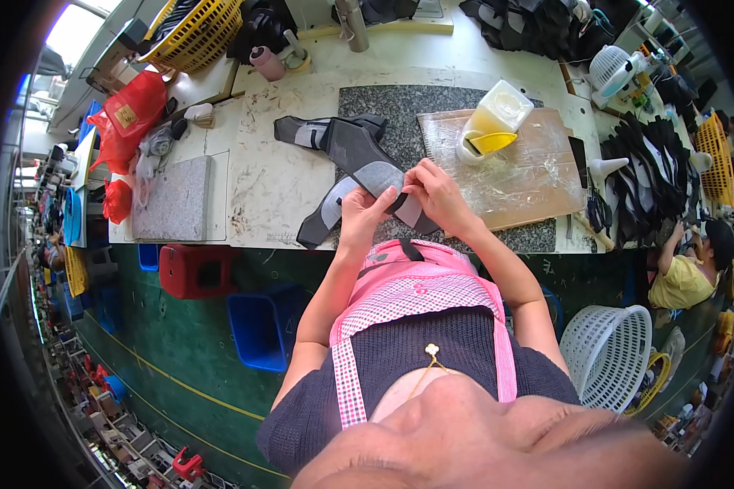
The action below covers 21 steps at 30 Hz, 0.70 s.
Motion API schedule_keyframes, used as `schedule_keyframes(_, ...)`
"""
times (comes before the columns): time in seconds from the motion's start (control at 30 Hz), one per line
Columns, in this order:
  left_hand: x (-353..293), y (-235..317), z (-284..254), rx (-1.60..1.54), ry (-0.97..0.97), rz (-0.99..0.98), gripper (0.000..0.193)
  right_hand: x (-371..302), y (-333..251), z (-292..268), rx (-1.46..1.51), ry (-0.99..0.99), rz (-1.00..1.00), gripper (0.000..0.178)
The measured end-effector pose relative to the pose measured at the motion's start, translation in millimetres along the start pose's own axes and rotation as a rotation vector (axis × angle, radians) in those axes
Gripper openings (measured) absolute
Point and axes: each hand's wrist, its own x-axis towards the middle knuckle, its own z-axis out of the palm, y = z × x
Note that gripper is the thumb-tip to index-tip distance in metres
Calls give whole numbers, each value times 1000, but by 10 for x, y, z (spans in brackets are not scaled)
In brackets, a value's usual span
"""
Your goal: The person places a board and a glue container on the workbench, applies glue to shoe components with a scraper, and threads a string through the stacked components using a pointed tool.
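Where the two hands come close together near the front edge of the table (pixel 257 187), they share one long piece of cloth (pixel 355 151). It is dark grey, nearly black along its border, with a rounded patch of lighter grey near the hands and a dark band at the edge closest to the person. The left hand (pixel 362 217) pinches that edge, thumb on top, its other fingers partly hidden. The right hand (pixel 439 196) has thumb and fingertips drawn together at the same edge — exactly what they nip is too small to tell. From the hands the piece slants away to the upper left, across other pieces (pixel 329 210) in similar dark and light greys, which show on either side of it. Just to the right, a brown board (pixel 546 175) lies on a speckled stone slab (pixel 383 99) — and on it stands a see-through container (pixel 504 107) with yellowish contents.
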Motion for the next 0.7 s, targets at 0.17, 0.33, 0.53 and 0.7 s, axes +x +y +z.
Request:
schedule_keyframes(0.17,8,-102,112,-44,105,36,19,-121,-119,97,-153,108,40,9)
schedule_keyframes(0.33,78,-191,208,-125,261,128,15,-257,-268,193,-139,106,133,9)
schedule_keyframes(0.53,134,-147,96,-203,232,152,16,-329,-296,188,3,173,115,12)
schedule_keyframes(0.7,91,-73,141,-279,145,39,21,-102,-224,-68,344,327,236,26)
